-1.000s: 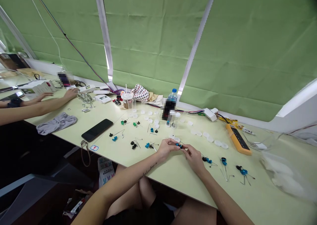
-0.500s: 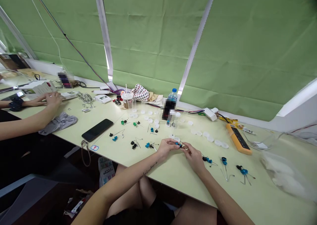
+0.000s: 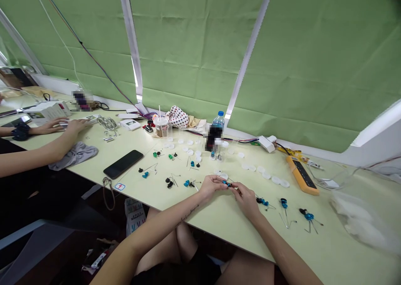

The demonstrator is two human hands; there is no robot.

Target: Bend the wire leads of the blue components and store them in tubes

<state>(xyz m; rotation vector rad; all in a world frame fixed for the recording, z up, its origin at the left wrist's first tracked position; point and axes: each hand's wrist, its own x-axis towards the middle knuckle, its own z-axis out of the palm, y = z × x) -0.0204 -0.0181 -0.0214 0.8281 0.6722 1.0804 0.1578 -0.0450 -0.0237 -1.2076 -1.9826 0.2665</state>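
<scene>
At the far left, a co-worker's hands [image 3: 52,126] rest over the table [image 3: 163,193], near a grey cloth [image 3: 78,153] and clear of the person's own work. A dark phone [image 3: 123,164] lies next, then several loose groups of small parts: black parts [image 3: 140,170], blue parts [image 3: 145,175] and green parts [image 3: 171,156]. In most of these groups the pieces lie slightly apart, so they look not yet worked on. Nearer the middle, the person's left hand [image 3: 210,187] pinches a small blue-and-black piece [image 3: 227,184] between thumb and fingers, held just above the table. The right hand [image 3: 246,197] meets it from the other side, its fingertips also closed on that piece; the fingers hide how its halves fit, so whether it is fully joined cannot be told. Behind the hands, white caps [image 3: 266,176] lie spread out toward the right. Just past the right hand come three blue-and-black sets [image 3: 283,203] with bent metal rods [image 3: 283,220]; in these the coloured parts touch and seem already put together. Judging by this, the work is partway: three sets look done, one is in hand, and the left groups remain. Farther right are an orange power strip [image 3: 302,175] and a clear bag [image 3: 360,222].
</scene>
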